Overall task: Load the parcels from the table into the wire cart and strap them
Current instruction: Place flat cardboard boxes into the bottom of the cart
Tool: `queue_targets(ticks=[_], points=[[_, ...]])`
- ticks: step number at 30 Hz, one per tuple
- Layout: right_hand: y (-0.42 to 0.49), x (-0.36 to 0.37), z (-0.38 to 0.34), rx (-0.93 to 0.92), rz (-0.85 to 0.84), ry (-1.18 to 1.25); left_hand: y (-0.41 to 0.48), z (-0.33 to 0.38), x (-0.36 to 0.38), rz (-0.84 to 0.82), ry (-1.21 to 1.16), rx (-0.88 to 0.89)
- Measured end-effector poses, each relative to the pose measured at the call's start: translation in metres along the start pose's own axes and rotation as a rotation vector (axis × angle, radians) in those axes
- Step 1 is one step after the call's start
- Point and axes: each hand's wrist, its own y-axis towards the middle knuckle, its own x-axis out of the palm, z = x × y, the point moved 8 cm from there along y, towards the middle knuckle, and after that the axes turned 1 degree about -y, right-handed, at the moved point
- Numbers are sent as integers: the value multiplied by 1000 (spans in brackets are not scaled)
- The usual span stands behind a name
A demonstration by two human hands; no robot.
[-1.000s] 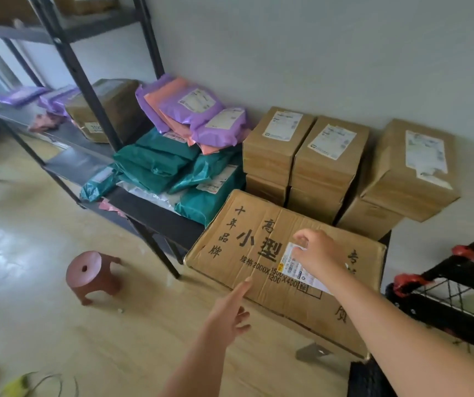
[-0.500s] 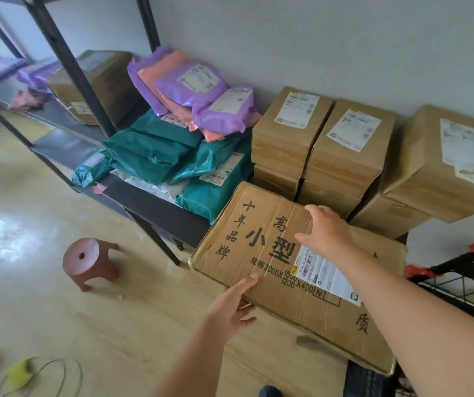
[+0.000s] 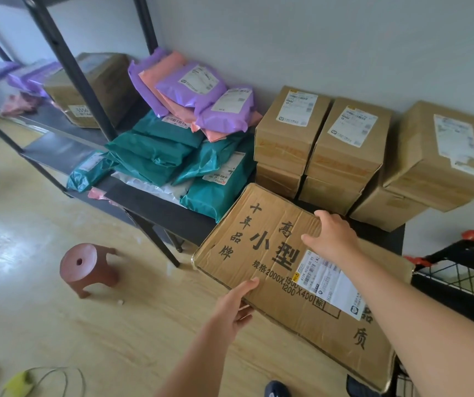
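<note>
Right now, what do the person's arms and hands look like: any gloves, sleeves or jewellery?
No gloves on the left hand or the right hand. Both forearms are uncovered as far as the picture shows, with no sleeve in view. I see no watch, bracelet or ring.

There are 1 flat carton (image 3: 287,305), 6 stacked boxes (image 3: 347,144), 1 shelf box (image 3: 111,78) and 1 stool (image 3: 87,267).

Flat carton (image 3: 264,233) — left hand (image 3: 231,308), right hand (image 3: 334,239)
</note>
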Motion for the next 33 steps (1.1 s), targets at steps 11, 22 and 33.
queue_targets(ticks=[11, 22, 33], points=[[-54, -18, 0, 58, 156, -16, -23, 7, -17, -103, 84, 60], [-148, -52, 15, 123, 379, -78, -53, -21, -8, -339, 89, 56], [-242, -84, 95, 324, 516, -5, -100, -75, 57, -482, 96, -37]])
